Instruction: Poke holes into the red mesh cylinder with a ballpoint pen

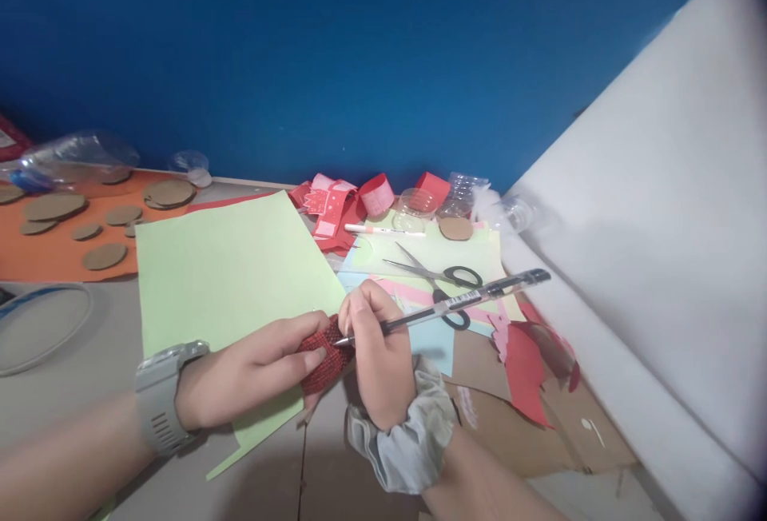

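Before a blue wall (pixel 383 65), hands (pixel 252 377) (pixel 383 353) pinch red fabric (pixel 325 376) and a pen (pixel 443 308) slanting tip-down leftward.

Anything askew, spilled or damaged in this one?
No spill. The scissors lie open, blades parted, beyond the right hand, an untidy way to leave them. The green sheet looks odd: a thin strip juts from its near edge, while its far edge is straight.

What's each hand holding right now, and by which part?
The right hand holds a pen, gripped toward its tip end. The left hand holds a red woven piece at its left side.
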Demonstrator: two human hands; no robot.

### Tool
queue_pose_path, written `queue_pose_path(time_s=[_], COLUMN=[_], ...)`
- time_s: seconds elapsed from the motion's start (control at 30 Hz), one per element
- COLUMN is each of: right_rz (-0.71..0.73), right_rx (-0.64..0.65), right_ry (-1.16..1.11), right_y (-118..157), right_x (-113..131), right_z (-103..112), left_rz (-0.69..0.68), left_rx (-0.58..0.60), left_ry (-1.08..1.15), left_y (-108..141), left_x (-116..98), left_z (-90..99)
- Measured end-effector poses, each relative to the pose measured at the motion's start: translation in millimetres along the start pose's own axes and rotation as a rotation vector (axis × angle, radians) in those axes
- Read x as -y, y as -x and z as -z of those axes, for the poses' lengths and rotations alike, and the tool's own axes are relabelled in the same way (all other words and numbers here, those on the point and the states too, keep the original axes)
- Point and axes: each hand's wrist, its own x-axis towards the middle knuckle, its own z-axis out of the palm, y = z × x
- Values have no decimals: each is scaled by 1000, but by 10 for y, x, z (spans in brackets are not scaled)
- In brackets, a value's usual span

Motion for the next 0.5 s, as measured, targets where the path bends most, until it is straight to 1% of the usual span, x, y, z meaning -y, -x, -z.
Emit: queue_pose_path(time_s=[0.17, 0.5], right_rz=[-19, -10], right_rx=[-4, -6], right_ry=[9, 9], right_y=[4, 11], right_x=[7, 15], right_z=[-2, -1], left_rz=[13, 1], left_rx=[7, -6], left_ry=[-7, -28], left_y=[2, -10], left_x=[-6, -34], left_z=[-1, 2])
